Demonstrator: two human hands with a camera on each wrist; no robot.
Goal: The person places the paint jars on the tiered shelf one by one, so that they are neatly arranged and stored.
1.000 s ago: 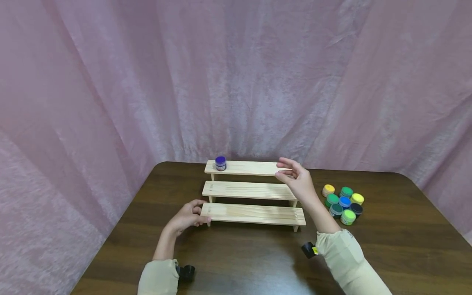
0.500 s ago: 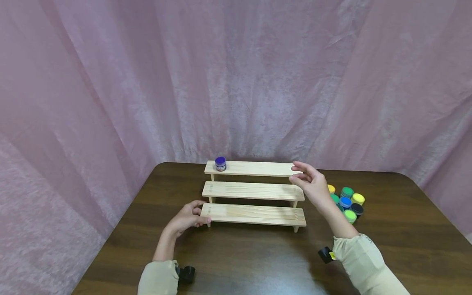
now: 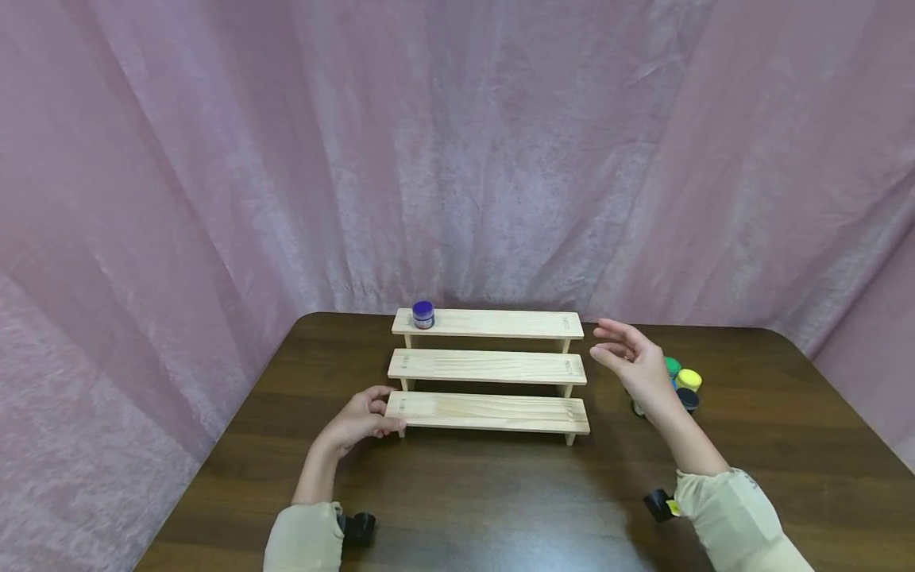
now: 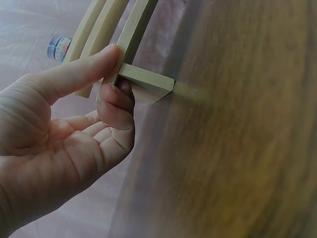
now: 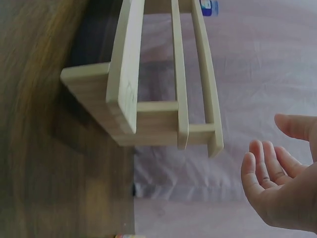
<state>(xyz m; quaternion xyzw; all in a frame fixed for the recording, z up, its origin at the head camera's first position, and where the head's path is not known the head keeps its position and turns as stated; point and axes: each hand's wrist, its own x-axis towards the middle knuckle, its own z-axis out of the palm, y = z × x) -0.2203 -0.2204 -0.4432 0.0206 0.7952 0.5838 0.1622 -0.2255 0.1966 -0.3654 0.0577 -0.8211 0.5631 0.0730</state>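
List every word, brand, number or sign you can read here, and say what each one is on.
No text is legible.
Purple-lidded jar: label print too small and blurred to read.
Wooden rack: faint marks near the board ends; cannot tell whether they are writing.
Yellow tag by the right sleeve: too small to read.
Jars partly behind the right hand: nothing readable.

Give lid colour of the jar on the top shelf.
The lid is blue-violet; it shows best in the head view.
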